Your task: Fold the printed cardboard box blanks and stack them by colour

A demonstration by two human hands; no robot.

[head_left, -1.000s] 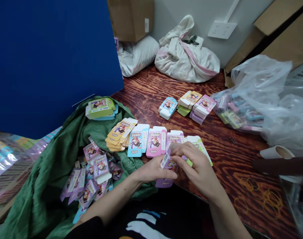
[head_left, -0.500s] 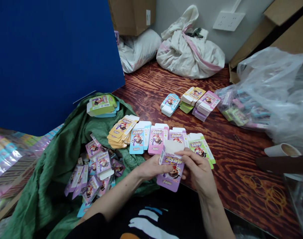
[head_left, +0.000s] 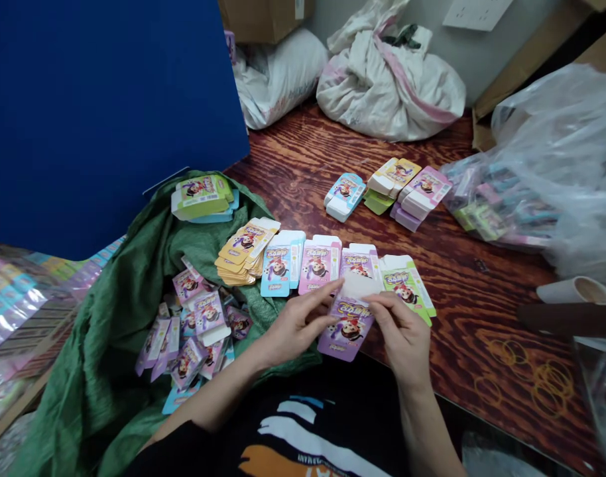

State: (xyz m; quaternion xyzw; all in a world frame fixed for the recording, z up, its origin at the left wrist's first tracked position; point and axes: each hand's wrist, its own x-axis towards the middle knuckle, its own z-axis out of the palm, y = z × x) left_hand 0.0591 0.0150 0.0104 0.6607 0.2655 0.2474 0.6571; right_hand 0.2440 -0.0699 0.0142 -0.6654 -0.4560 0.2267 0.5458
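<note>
Between my hands is a purple card carton (head_left: 347, 331) with cartoon print, its white top flap raised. My left hand (head_left: 298, 328) grips its left side, the thumb along the edge and the index finger at the flap. With thumb and fingers, my right hand (head_left: 402, 328) pinches the upper right corner. Just beyond lie flat cartons in overlapping piles: orange (head_left: 248, 245), blue (head_left: 278, 265), pink (head_left: 319, 264), purple (head_left: 357, 258) and green (head_left: 405, 285). At the left, a green sack (head_left: 119, 318) bears a heap of filled-out small boxes (head_left: 208, 315).
More carton stacks (head_left: 400, 179) stand farther back on the wooden table (head_left: 288, 165). A clear plastic bag of boxes (head_left: 512, 199), a paper cup (head_left: 576, 290) and rubber bands (head_left: 551, 384) are at the right. White sacks (head_left: 387, 86) lie by the wall; a blue panel (head_left: 109, 119) blocks the left.
My left fingers have moved up from the carton's front to its left edge and top flap. My right hand stays at the upper right corner. The view has tilted slightly downward.
</note>
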